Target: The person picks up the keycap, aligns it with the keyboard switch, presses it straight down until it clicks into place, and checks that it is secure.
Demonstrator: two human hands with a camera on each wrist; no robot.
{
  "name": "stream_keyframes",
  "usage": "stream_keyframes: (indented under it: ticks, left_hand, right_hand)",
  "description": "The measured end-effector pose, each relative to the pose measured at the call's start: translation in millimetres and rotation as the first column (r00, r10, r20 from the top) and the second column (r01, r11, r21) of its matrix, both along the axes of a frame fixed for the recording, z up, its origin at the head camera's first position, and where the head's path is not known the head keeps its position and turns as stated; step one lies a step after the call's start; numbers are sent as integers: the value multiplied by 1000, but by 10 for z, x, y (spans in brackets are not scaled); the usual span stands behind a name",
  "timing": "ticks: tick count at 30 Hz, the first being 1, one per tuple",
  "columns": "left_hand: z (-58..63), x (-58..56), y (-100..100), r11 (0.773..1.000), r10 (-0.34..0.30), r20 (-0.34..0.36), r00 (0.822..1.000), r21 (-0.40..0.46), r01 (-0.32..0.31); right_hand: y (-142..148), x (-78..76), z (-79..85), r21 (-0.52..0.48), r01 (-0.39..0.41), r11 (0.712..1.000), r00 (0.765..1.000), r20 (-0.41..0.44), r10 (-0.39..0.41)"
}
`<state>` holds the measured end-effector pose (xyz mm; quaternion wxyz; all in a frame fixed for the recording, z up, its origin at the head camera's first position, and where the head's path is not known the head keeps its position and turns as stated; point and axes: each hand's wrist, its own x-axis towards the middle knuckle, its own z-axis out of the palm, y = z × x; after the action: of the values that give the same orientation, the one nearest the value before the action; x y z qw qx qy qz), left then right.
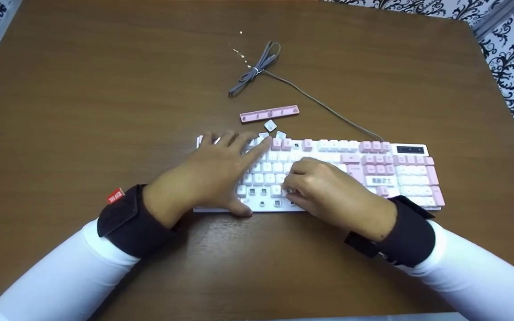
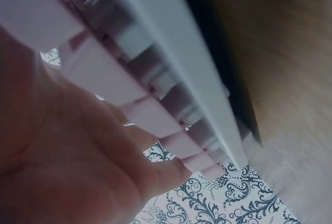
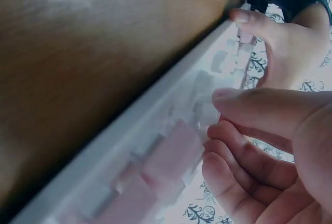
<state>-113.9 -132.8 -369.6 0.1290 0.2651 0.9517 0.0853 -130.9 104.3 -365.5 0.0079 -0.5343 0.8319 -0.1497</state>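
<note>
A white and pink keyboard lies on the table, with bare switches showing in its lower rows. My left hand spreads its fingers over the keyboard's left part, the thumb against the front edge. Pink keycaps run beside its palm in the left wrist view. Over the lower middle keys, my right hand has curled fingers. Its thumb and fingertips pinch a white keycap in the right wrist view. Behind the keyboard lie a long pink keycap, hollow side showing, and a small white keycap.
A grey cable leaves the keyboard's back edge and ends in a tied bundle. More white keycaps rest at the back edge near the left fingers. Patterned black and white flooring shows beyond the brown table.
</note>
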Motion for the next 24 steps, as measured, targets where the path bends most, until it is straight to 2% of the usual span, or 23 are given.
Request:
stream_keyframes:
  ticks: [11,18,24]
  left_hand:
    - [11,-9,7,1000,-2,8,1000,1,2]
    - [9,-6,-1,1000,-2,16,1000,-17,2]
    - [1,-8,-2,1000,-2,20,1000,-25,3]
  right_hand:
    - [71,-57,135,-40,22,999,999,-38,-24]
    - [122,-201,237,-39,103,994,992,-66,-106]
    - [132,-363,264,-27,158,987,986,-55,-159]
